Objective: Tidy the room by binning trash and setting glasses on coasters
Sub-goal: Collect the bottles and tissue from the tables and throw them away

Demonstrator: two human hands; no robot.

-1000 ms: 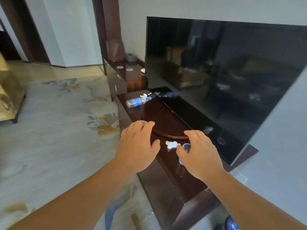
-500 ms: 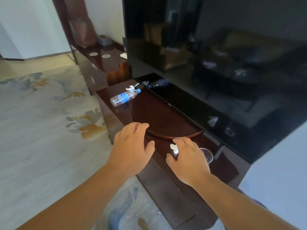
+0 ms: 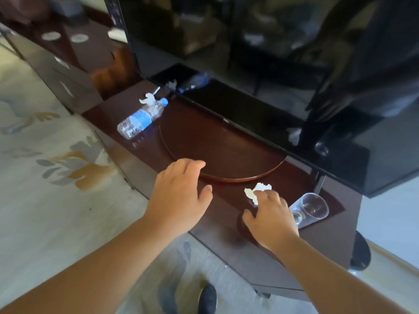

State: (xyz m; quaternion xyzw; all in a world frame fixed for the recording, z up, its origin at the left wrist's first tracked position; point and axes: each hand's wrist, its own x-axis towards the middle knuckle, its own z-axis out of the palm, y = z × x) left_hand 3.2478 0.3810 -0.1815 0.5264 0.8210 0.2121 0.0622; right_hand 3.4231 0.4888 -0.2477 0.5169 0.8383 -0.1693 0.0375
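A crumpled white tissue (image 3: 257, 191) lies on the dark wooden TV cabinet (image 3: 226, 232). My right hand (image 3: 271, 219) touches its near edge with bent fingertips, the thumb spread to the left on the wood. Just right of that hand a clear glass (image 3: 311, 208) lies on its side. My left hand (image 3: 179, 196) hovers open over the cabinet's front edge, fingertips at the rim of a round wooden tray (image 3: 226, 177). A plastic water bottle (image 3: 140, 120) lies on its side at the cabinet's left end, with a second scrap of tissue (image 3: 148, 99) by its cap.
A large black TV (image 3: 249, 53) stands along the back of the cabinet. Two round coasters (image 3: 51, 36) sit on the lower cabinet at the far left. Patterned carpet (image 3: 45, 177) covers the floor to the left, and a dark shoe (image 3: 207, 298) shows at the bottom.
The view has moved closer and lower. My right hand has slid back so more of the tissue shows, and the glass is now fully visible to its right.
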